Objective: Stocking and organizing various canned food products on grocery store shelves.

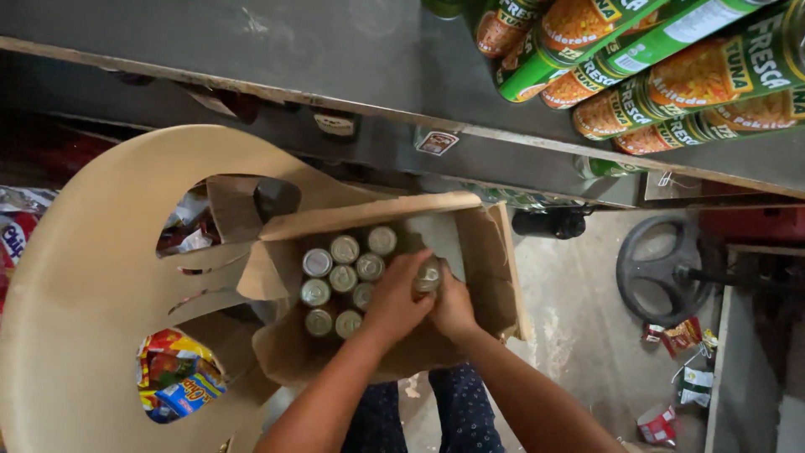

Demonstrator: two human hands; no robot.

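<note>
Down inside the open brown cardboard box, both hands clasp one small silver-lidded can: left hand wrapped over it, right hand cupped below. Other round tins are packed just beside. Box rests on a beige plastic chair. Best lifted straight up, clear of neighbours.

An open brown cardboard box sits at the centre, holding small round silver-topped tins in rows. On the shelf at upper right lie stacked cylindrical cans with green and orange labels. A small white and red sticker marks the shelf edge. Colourful red, yellow and blue snack packets show at lower left, and crumpled red and white wrappers litter the floor at right.
</note>
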